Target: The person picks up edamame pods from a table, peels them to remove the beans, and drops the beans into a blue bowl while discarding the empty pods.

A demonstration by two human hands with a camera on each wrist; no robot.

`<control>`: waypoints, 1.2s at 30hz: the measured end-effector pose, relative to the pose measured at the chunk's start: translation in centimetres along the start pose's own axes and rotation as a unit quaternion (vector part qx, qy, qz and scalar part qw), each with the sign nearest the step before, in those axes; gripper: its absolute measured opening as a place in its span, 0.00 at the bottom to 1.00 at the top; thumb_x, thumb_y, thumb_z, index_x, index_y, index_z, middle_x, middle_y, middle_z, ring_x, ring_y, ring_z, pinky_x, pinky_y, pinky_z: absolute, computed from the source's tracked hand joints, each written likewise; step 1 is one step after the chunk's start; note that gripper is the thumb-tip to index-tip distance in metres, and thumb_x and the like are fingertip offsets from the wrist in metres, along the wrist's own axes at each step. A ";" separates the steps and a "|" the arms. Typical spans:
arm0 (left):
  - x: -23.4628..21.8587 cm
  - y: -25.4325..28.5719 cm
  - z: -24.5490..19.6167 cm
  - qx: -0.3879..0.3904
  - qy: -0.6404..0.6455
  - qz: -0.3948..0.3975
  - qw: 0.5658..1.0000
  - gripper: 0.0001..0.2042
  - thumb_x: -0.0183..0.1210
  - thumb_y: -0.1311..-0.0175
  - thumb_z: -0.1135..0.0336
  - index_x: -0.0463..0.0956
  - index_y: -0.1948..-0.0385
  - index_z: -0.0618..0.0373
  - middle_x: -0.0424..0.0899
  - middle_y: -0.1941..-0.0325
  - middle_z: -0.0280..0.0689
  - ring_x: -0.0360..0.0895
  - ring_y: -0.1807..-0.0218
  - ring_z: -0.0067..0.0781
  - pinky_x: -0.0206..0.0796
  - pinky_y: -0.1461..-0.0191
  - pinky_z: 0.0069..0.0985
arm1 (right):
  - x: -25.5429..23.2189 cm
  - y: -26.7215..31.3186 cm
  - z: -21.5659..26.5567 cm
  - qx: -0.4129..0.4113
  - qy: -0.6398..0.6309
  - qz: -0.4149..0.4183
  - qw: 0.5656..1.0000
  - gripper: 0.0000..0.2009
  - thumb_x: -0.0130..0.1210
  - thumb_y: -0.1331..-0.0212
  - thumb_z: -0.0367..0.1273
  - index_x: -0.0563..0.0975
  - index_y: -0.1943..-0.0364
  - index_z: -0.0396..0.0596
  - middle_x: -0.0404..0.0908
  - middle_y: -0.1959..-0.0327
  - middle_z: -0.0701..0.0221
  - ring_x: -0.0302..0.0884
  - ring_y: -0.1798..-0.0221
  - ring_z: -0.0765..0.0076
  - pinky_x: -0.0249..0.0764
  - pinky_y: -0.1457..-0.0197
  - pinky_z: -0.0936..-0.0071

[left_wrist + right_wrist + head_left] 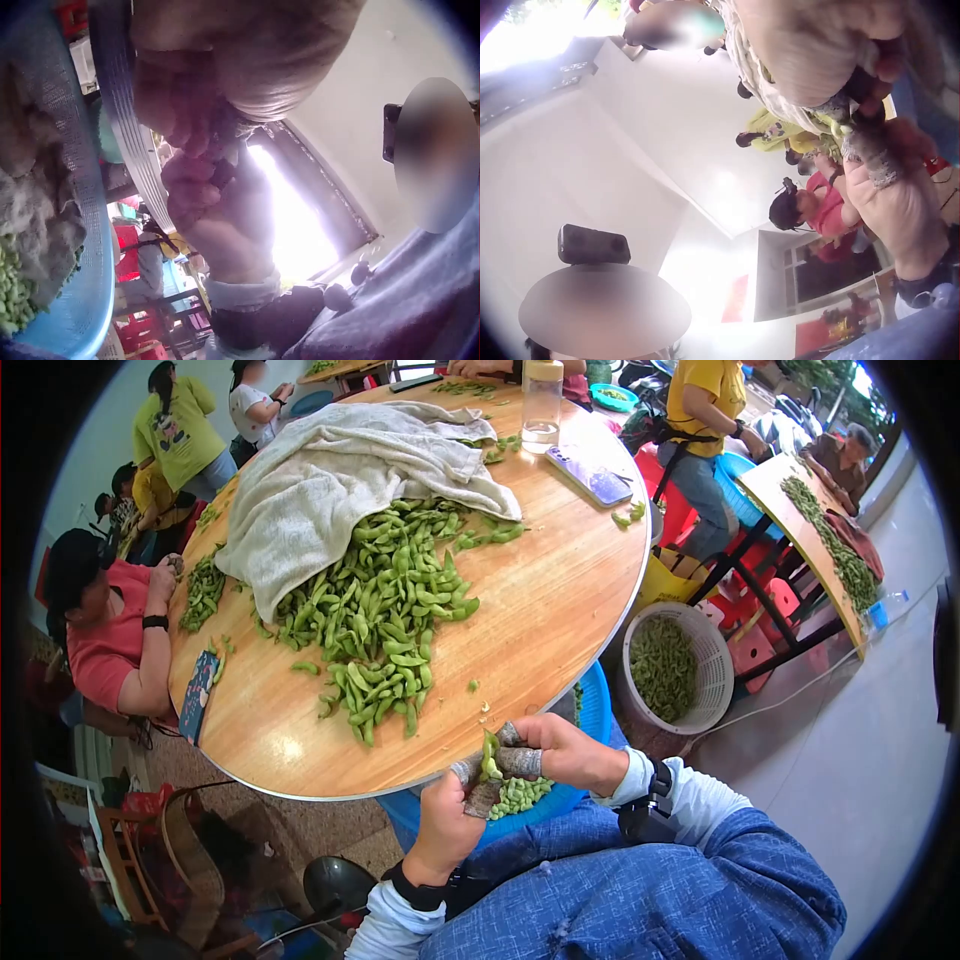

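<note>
Over the front edge of the round table, a green soybean pod is pinched between the two hands. My left hand holds it from below and left, its thumb and fingertips wrapped in grey tape. From the right, my right hand grips it with fingers wrapped the same way. In the right wrist view the pod shows pale green between the wrapped fingertips. Under the hands sits a blue basket with shelled green beans in it. The left wrist view is dark around the fingers.
A heap of pods lies on the wooden table, partly under a grey towel. A phone and a bottle stand beyond. A white basket of pods is at right; a person in red sits left.
</note>
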State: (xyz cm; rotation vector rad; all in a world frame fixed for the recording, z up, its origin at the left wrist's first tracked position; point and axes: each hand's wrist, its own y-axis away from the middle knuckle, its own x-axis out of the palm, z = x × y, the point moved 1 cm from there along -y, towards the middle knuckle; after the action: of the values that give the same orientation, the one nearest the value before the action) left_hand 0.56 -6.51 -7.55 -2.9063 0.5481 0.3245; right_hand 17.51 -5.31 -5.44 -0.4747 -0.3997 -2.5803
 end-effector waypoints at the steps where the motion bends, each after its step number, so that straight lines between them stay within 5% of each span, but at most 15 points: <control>1: -0.2 0.0 0.3 0.032 -0.061 0.003 0.998 0.06 0.53 0.43 0.73 0.70 0.66 0.63 0.75 0.75 0.32 0.69 0.76 0.16 0.60 0.74 0.13 | 0.0 0.0 0.0 0.014 0.009 0.000 1.000 0.11 0.48 0.42 0.29 0.71 0.57 0.37 0.76 0.62 0.73 0.69 0.59 0.82 0.67 0.55 0.81; 4: -0.6 0.1 -0.2 -0.026 0.054 0.038 0.998 0.06 0.53 0.42 0.70 0.71 0.68 0.63 0.75 0.76 0.32 0.69 0.77 0.17 0.61 0.75 0.15 | 0.1 0.0 0.1 -0.013 0.025 0.018 0.999 0.11 0.48 0.42 0.28 0.71 0.58 0.36 0.76 0.62 0.71 0.70 0.59 0.81 0.67 0.55 0.80; 7: -0.9 0.1 -0.2 -0.142 0.257 0.068 0.954 0.10 0.54 0.42 0.64 0.70 0.66 0.62 0.74 0.78 0.34 0.69 0.79 0.21 0.62 0.77 0.17 | 0.1 0.0 0.2 -0.028 0.008 0.060 0.998 0.10 0.47 0.42 0.28 0.72 0.60 0.35 0.77 0.62 0.69 0.70 0.58 0.81 0.68 0.56 0.79; 9: -0.9 0.2 0.3 -0.160 0.306 0.072 0.936 0.12 0.53 0.42 0.61 0.70 0.65 0.62 0.74 0.79 0.35 0.70 0.80 0.24 0.62 0.78 0.20 | -0.2 0.1 -0.2 -0.084 0.109 0.031 0.990 0.09 0.49 0.46 0.24 0.72 0.61 0.37 0.77 0.63 0.67 0.72 0.59 0.75 0.69 0.57 0.76; 13: -0.8 0.1 -0.4 -0.222 0.407 0.066 0.883 0.09 0.46 0.38 0.68 0.69 0.62 0.62 0.76 0.77 0.37 0.73 0.78 0.27 0.66 0.74 0.22 | -0.5 -0.2 0.1 -0.246 0.308 0.009 0.919 0.17 0.50 0.62 0.16 0.74 0.62 0.41 0.76 0.66 0.62 0.74 0.60 0.57 0.70 0.59 0.70; 16: -0.7 0.2 0.1 -0.231 0.436 0.081 0.866 0.09 0.45 0.38 0.69 0.68 0.60 0.61 0.76 0.76 0.38 0.73 0.76 0.29 0.66 0.73 0.23 | -0.9 -0.1 0.2 -0.277 0.387 0.016 0.879 0.22 0.50 0.70 0.16 0.75 0.62 0.42 0.73 0.69 0.59 0.71 0.62 0.49 0.69 0.61 0.66; 19: -0.5 -0.1 -0.2 -0.245 0.421 0.069 0.871 0.09 0.44 0.40 0.73 0.68 0.59 0.61 0.76 0.75 0.39 0.73 0.75 0.29 0.66 0.71 0.24 | -1.2 -0.1 0.1 -0.261 0.426 0.006 0.866 0.19 0.51 0.68 0.17 0.75 0.64 0.41 0.72 0.71 0.60 0.71 0.63 0.50 0.69 0.62 0.64; 25: -0.3 0.1 0.1 -0.251 0.361 0.086 0.894 0.12 0.41 0.43 0.77 0.68 0.59 0.61 0.75 0.74 0.38 0.72 0.76 0.26 0.64 0.72 0.21 | -0.5 0.1 0.0 -0.179 0.316 -0.012 0.932 0.10 0.52 0.55 0.21 0.75 0.65 0.40 0.76 0.73 0.61 0.74 0.69 0.62 0.69 0.66 0.71; 31: 0.5 0.3 1.0 -0.291 0.359 0.070 0.884 0.11 0.44 0.43 0.73 0.67 0.58 0.59 0.72 0.72 0.34 0.65 0.79 0.20 0.55 0.79 0.16 | -0.8 -0.1 -1.9 -0.084 0.215 -0.036 0.972 0.07 0.49 0.48 0.25 0.75 0.66 0.38 0.77 0.77 0.65 0.70 0.73 0.80 0.68 0.69 0.77; 36: 0.4 -0.1 -0.4 -0.245 0.375 0.087 0.890 0.11 0.50 0.42 0.66 0.68 0.59 0.57 0.73 0.71 0.31 0.62 0.79 0.12 0.50 0.80 0.10 | -0.8 0.2 -1.7 -0.086 0.212 -0.066 0.971 0.06 0.50 0.48 0.25 0.75 0.68 0.37 0.76 0.78 0.66 0.67 0.74 0.81 0.67 0.71 0.78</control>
State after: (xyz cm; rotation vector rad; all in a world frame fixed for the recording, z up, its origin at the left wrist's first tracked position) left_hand 1.01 -6.62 -7.19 -3.4118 0.9474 -0.8083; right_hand 17.85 -5.80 -7.29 0.0585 -0.0596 -2.7620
